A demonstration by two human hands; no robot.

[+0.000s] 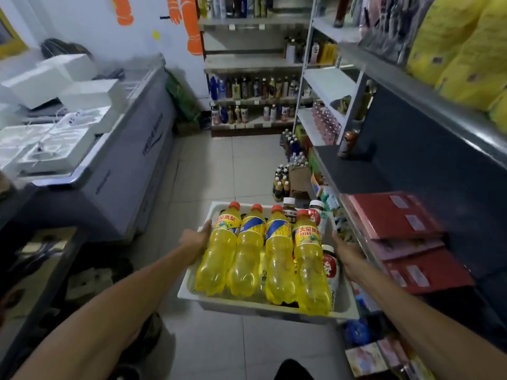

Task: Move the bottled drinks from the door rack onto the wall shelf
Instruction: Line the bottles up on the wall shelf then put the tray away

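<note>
I carry a white plastic door rack (263, 307) in front of me, above the tiled floor. Several yellow drink bottles (248, 256) with orange caps lie side by side in it, on top of other bottles. Bottles with white caps (288, 208) lie at the far right end, and one with a red and white label (330, 266) lies along the right wall. My left hand (196, 238) grips the rack's left rim. My right hand (347, 255) grips its right rim. The wall shelf (258, 101) with rows of bottled drinks stands ahead at the back.
A grey chest freezer (131, 160) with white boxes on top runs along the left. Dark shelving (411, 171) with red packets and yellow bags lines the right. Packs of bottles (282, 179) and a cardboard box stand on the floor ahead on the right.
</note>
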